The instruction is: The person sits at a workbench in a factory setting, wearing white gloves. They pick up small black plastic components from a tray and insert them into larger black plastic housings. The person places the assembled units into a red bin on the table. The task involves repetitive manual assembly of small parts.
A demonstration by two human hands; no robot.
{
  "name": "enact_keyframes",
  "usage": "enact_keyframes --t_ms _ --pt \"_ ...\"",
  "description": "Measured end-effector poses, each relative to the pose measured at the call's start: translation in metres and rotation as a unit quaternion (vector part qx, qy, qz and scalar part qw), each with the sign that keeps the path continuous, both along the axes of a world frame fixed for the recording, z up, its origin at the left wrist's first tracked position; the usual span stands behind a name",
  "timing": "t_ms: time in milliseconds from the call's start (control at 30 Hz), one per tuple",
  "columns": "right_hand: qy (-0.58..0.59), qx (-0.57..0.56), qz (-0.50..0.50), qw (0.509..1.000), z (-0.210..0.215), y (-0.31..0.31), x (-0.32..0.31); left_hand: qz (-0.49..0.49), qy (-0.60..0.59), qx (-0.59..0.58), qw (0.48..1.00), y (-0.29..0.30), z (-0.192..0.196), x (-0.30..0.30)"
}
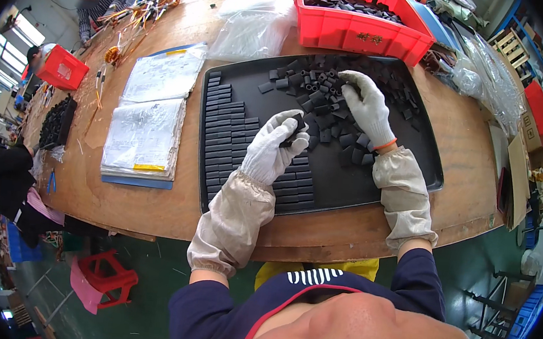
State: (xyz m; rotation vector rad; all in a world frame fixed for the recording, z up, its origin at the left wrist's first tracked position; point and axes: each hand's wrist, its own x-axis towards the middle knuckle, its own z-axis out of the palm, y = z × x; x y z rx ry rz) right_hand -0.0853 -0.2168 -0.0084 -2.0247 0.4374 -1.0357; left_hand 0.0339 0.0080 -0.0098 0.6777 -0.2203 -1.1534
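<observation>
Both my hands wear white gloves over a large black tray (379, 195). My left hand (272, 145) is closed around one or more short black sleeve pieces (296, 128), partly hidden by the fingers. Below and left of it, similar black pieces (222, 141) lie in neat, tight rows along the tray's left side. My right hand (368, 108) reaches over a loose heap of black sleeve pieces (316, 102), thumb and forefinger apart at its far edge. Some pieces in the heap stand on end and show their hollow openings.
A red bin (360, 42) full of black pieces stands behind the tray. Clear plastic bags (254, 35) and a folder of papers (142, 132) lie to the left. Farther left are a black box (58, 122), a red box (64, 67) and other people. A red stool (107, 278) stands below.
</observation>
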Motion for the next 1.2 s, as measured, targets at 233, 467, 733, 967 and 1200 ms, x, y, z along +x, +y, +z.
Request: enact_keyframes --t_ms 233,467,733,967,1200 --pt "0.131 -0.148 0.142 0.97 0.005 0.003 -0.012 -0.027 -0.02 -0.028 0.999 0.001 -0.003 0.002" --pt "0.187 -0.296 -0.029 0.936 -0.006 -0.018 -0.017 -0.055 -0.004 -0.026 0.998 -0.001 -0.004 -0.002" --pt "0.311 -0.27 -0.027 0.911 -0.017 -0.001 -0.013 -0.063 -0.026 -0.01 0.998 0.001 0.0 -0.002" --pt "0.112 -0.103 0.046 0.987 -0.017 0.002 -0.005 -0.053 -0.081 0.028 0.995 0.005 0.005 -0.002" --pt "-0.009 -0.051 0.229 0.972 0.006 0.049 -0.016 0.018 -0.247 0.147 0.958 0.004 0.01 -0.013"
